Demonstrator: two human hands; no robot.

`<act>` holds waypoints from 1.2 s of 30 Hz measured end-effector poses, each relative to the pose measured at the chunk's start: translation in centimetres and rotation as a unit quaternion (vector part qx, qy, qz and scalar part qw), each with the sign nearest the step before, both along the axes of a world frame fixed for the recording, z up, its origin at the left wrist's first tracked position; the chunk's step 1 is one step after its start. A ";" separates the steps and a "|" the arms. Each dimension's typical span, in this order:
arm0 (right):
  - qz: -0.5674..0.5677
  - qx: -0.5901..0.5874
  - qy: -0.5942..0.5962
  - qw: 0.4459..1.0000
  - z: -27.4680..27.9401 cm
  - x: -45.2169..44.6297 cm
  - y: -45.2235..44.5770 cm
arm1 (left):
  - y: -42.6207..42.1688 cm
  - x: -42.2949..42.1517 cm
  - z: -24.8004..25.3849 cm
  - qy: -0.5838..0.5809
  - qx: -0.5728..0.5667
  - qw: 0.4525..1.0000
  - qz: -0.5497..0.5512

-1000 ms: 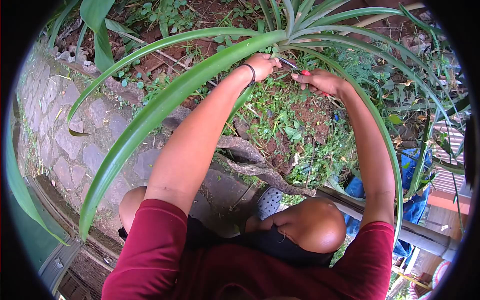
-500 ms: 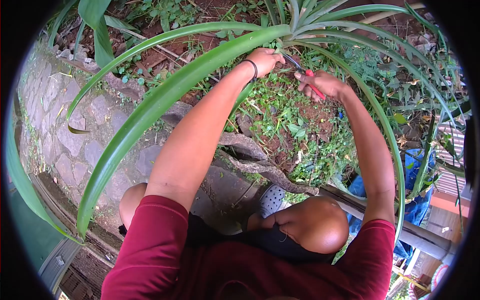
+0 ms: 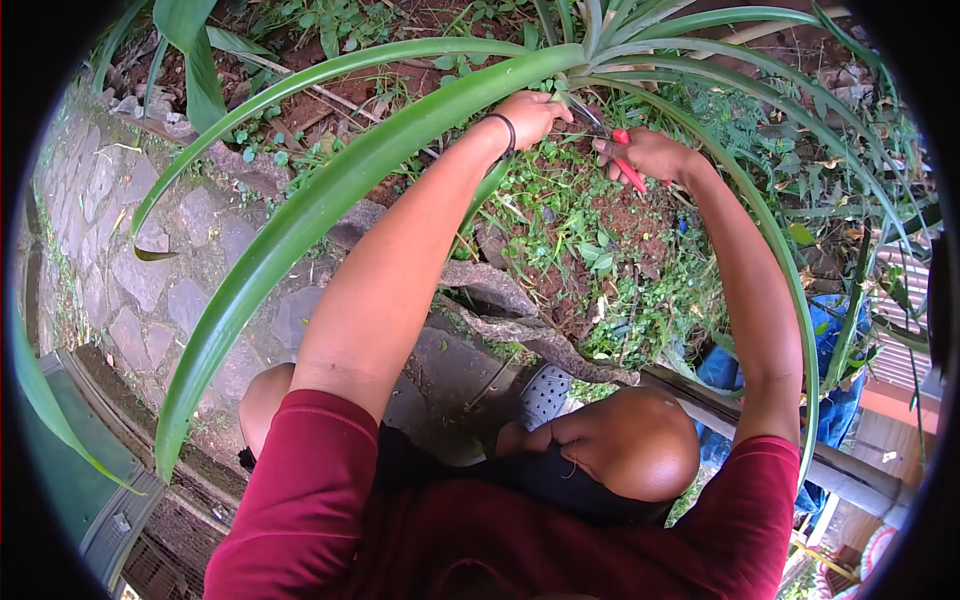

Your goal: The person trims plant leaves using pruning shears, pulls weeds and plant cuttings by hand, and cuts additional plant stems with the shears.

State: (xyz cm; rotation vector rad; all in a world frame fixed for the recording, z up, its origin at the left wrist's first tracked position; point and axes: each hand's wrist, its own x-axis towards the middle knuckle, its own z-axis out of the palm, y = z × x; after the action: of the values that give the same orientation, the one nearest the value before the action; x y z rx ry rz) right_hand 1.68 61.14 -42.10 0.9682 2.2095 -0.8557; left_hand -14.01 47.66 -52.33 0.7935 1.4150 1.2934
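Observation:
A large plant with long, arching strap leaves (image 3: 350,165) spreads over the top of the view. Under its base, my left hand (image 3: 535,116), with a dark band at the wrist, is closed on a green leaf (image 3: 486,192) whose lower part hangs below the wrist. My right hand (image 3: 648,157) grips pruning shears (image 3: 625,160) by their red handles, which stand apart. The dark blades (image 3: 588,115) point up and left to the plant's base, close to my left fingertips. Whether they touch the leaf is hard to make out.
Low weeds (image 3: 595,255) and bare soil lie below my hands. A rough stone edging (image 3: 500,290) divides the bed from a stone-paved path (image 3: 140,270). My bent knee (image 3: 640,445) is close to the edging. Blue sheeting (image 3: 830,400) lies at the right.
The red handles of the shears have spread apart, and my right hand has shifted slightly up and right. My left hand keeps its place at the leaf.

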 end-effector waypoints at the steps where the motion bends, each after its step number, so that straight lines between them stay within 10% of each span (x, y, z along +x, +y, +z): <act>1: 0.018 -0.011 0.003 1.000 -0.2 -0.1 0.1 | 0.0 0.0 0.0 0.009 0.003 1.000 0.001; 20: 0.032 0.144 -0.001 0.989 -1.6 -1.1 -0.6 | 0.3 0.4 -0.4 0.007 0.024 0.999 0.044; 26: -0.022 -0.020 0.037 0.999 -2.4 -1.0 0.2 | 0.1 -0.1 -0.7 0.054 0.051 0.997 0.024; 35: 0.065 0.034 0.033 0.997 -1.7 -1.8 -0.2 | 1.5 0.0 -2.7 0.043 0.034 0.998 0.042; 36: 0.045 0.043 0.027 0.998 -1.8 -1.9 -0.6 | 3.8 -0.5 -6.9 0.246 0.206 0.940 0.120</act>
State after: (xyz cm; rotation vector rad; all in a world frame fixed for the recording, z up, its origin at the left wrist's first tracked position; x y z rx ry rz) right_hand -0.19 60.59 -43.95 0.8872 2.3332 -0.7602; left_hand -14.52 51.45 -59.24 1.3297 1.6929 1.6895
